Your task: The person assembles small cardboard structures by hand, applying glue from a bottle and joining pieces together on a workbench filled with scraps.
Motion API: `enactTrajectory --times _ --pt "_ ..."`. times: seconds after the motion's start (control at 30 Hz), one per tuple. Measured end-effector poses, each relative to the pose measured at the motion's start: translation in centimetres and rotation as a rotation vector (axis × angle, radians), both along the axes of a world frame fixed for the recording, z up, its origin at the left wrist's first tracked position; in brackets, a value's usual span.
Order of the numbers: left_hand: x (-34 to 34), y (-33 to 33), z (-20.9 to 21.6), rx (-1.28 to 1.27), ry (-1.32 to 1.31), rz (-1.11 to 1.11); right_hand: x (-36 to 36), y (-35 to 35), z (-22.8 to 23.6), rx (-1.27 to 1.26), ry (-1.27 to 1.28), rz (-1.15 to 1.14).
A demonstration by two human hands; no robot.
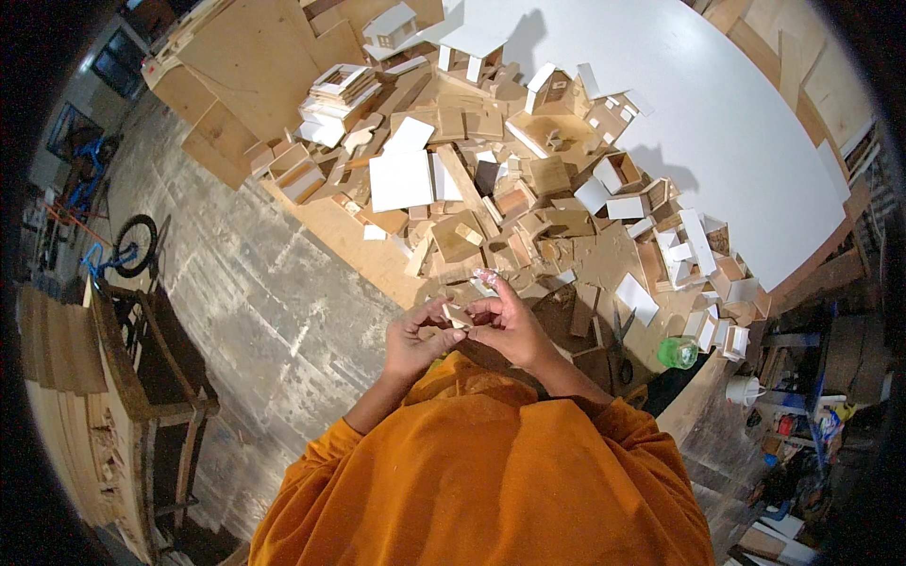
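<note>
Between my two hands, close to my chest, is a small pale wooden piece (457, 316). My left hand (415, 332) pinches it from the left with thumb and fingers. From the other side my right hand (508, 325) grips it too, its index finger raised and marked with white and pink smears. Just past my fingers lies a heap of wood offcuts, among them a square wooden block (457, 240) and a white panel (401, 182). To the right of my right hand rest black-handled scissors (623, 344) and a green translucent container (677, 353).
Small wooden model houses (469, 42) stand along the far side of the heap. More white and wood box models (694, 247) crowd the right. A large white board (642, 66) lies behind. On the floor at left are a wooden frame (151, 406) and a blue bicycle (123, 250).
</note>
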State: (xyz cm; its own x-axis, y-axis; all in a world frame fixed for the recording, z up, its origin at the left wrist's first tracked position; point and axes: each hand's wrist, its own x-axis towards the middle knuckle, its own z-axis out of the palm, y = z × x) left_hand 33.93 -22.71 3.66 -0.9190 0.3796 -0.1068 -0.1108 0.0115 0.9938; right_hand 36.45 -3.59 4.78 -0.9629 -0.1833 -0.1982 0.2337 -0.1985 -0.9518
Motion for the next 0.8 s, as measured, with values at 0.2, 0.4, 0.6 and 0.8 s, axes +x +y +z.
enactTrajectory --times 0.2,0.4,0.6,0.8 --pt "0.0 0.1 0.2 0.054 -0.011 -0.003 0.1 0.2 0.7 0.046 -0.021 -0.019" --pt "0.1 -0.7 -1.2 0.053 -0.048 -0.023 0.7 0.0 -0.4 0.090 0.116 -0.011" --pt "0.1 -1.8 -1.0 0.196 -0.188 0.042 0.4 7.1 0.2 0.684 0.126 -0.259" --pt "-0.5 -2.1 -0.9 0.252 -0.258 0.063 0.6 8.8 0.8 0.951 0.212 -0.127"
